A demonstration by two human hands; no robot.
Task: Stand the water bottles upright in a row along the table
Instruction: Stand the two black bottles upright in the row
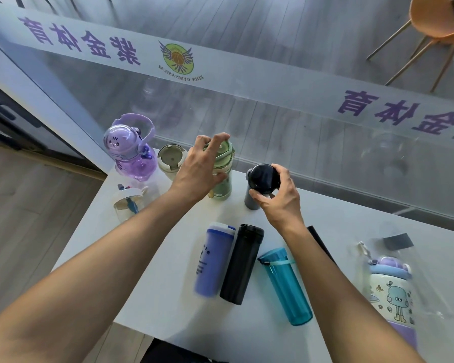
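Note:
Along the far edge of the white table (351, 231) stand a purple cartoon bottle (129, 150), a cream bottle (171, 159), a green bottle (222, 179) and a dark grey bottle (262, 179). My left hand (202, 166) wraps around the green bottle's upper part. My right hand (278, 197) grips the dark grey bottle by its black cap. Lying flat nearer to me are a lilac bottle (212, 260), a black bottle (240, 263) and a teal bottle (286, 284). A clear cup with a white lid (129, 203) stands at the left edge.
A pastel cartoon bottle (391, 292) in clear wrapping lies at the right. A black strip (319, 239) and a dark grey square (397, 241) rest on the table. A glass wall with a printed band (247, 74) runs behind the table. An orange chair (435, 19) stands beyond the glass.

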